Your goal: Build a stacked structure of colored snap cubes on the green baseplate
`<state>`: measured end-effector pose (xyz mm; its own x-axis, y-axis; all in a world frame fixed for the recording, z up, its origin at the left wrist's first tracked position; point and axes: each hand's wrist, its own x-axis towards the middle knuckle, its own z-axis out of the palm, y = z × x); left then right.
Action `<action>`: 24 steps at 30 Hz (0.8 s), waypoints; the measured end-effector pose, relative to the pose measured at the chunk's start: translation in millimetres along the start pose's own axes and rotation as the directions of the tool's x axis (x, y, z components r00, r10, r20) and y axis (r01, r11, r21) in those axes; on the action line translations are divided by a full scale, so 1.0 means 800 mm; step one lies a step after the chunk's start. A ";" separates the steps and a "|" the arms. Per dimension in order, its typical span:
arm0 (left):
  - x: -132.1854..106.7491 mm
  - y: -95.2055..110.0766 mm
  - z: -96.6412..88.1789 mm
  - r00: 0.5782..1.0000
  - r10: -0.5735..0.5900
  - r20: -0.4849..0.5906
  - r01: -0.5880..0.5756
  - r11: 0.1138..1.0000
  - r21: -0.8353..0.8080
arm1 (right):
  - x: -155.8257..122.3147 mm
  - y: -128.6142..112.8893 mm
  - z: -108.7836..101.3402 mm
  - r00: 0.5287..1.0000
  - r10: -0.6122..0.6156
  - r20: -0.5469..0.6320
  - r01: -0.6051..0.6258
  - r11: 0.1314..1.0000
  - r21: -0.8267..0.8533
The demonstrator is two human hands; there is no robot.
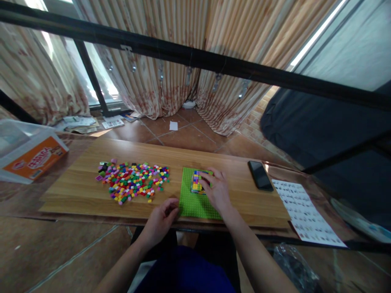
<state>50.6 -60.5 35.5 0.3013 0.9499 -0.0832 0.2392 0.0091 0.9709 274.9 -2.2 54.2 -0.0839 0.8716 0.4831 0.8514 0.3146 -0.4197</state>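
Green and studded, a square baseplate (194, 199) lies flat on the wooden bench (244, 195), near its front edge and about midway along it. On the far half of the baseplate sits a small block of bricks (197, 182) in yellow, purple and blue. The right hand (217, 188) rests on the baseplate just beside this block, its fingertips (205, 178) curled onto the block's right side and top; whether it pinches a loose brick there I cannot tell. The left hand (161, 215) lies at the baseplate's near left corner, fingers bent inward and loosely closed, touching the plate's edge; anything inside them is hidden. Left of the baseplate, a little apart, a loose pile of small bricks (132, 182) in many colours is spread over the bench. A dark phone (260, 175) lies face up to the right, and beyond it a printed sheet (305, 213) overhangs the bench end.
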 end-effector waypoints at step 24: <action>-0.005 0.003 0.001 0.999 0.046 -0.001 -0.046 0.999 0.011 | -0.026 -0.011 -0.002 0.993 0.060 -0.098 -0.058 0.998 0.024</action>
<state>51.0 -64.7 38.0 0.3106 0.9498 -0.0385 0.2351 -0.0375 0.9713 270.2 -23.7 48.7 0.0189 0.8476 0.5303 0.8420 0.2725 -0.4656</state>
